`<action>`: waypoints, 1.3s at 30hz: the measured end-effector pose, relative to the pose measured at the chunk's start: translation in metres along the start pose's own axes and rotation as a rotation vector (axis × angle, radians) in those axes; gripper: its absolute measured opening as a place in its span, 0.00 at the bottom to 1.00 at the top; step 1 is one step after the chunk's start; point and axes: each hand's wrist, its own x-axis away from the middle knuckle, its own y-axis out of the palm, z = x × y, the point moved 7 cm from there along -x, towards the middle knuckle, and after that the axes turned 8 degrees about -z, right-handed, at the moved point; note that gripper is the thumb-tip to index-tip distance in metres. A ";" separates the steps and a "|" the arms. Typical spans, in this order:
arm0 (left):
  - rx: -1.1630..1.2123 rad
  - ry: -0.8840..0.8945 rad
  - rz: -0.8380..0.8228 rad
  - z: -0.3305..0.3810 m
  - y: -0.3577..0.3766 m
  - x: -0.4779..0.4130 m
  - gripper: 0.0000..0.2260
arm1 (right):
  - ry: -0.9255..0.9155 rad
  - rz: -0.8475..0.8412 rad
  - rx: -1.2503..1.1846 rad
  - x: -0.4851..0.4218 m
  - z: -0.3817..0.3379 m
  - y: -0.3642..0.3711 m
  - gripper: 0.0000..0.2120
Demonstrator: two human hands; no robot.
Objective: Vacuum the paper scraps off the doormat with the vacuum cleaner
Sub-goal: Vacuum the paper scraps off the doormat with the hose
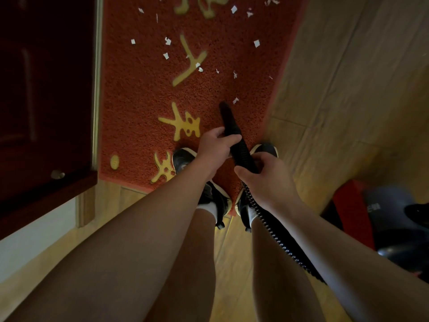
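Red doormat (139, 101), paper scraps (256, 43) beyond left hand (214, 147) and right hand (264, 175), both clamped round vacuum hose (228, 122).

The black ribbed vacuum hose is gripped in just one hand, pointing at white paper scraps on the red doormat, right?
Not quite. The head view shows both hands gripping the black ribbed vacuum hose: left hand ahead, right hand behind it. It does point at white paper scraps on the red doormat.
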 end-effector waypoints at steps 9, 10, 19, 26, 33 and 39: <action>-0.020 0.011 0.004 0.004 -0.008 -0.003 0.13 | 0.005 0.012 0.014 -0.004 -0.002 0.006 0.13; -0.019 0.008 0.006 0.003 -0.008 -0.002 0.13 | 0.003 0.008 0.004 -0.003 -0.003 0.006 0.12; -0.021 -0.028 -0.056 0.003 0.009 0.003 0.06 | 0.028 0.019 0.012 0.010 0.002 -0.004 0.10; -0.044 -0.041 -0.055 0.006 0.021 -0.006 0.08 | 0.045 0.023 -0.026 0.005 0.005 -0.014 0.07; -0.076 -0.053 -0.070 0.012 0.033 -0.013 0.06 | 0.054 0.043 -0.077 0.001 0.009 -0.023 0.06; -0.108 -0.058 -0.075 0.028 0.054 -0.023 0.07 | 0.087 0.058 -0.164 -0.005 0.013 -0.040 0.06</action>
